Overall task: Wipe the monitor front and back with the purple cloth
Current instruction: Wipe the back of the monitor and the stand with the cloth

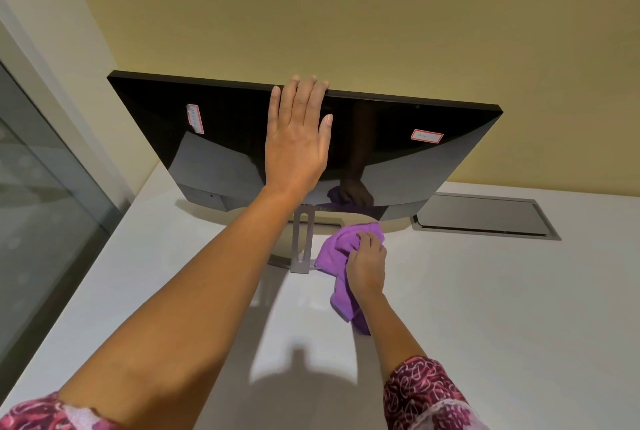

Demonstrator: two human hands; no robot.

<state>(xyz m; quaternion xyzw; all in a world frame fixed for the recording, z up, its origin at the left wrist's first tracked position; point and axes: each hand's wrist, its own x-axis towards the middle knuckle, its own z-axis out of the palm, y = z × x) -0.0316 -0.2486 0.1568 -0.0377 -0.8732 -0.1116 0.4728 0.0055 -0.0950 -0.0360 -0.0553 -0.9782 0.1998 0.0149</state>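
The monitor (225,139) stands on the worktop (485,291), long axis left to right. Left hand (298,139) lies flat, fingers straight, on the upper screen. Right hand (367,263), nearer the lower bezel, grips the purple cloth (336,253) beside the stand (300,242); the screen lies above and ahead of it

The place looks like an office. A white tabletop (485,291) has a flush grey metal cable hatch (485,215) at centre right. A flat black monitor (398,118) bears red-bordered white stickers (426,136), with a glass partition (41,194) at left and a plain yellow wall (346,14) above.
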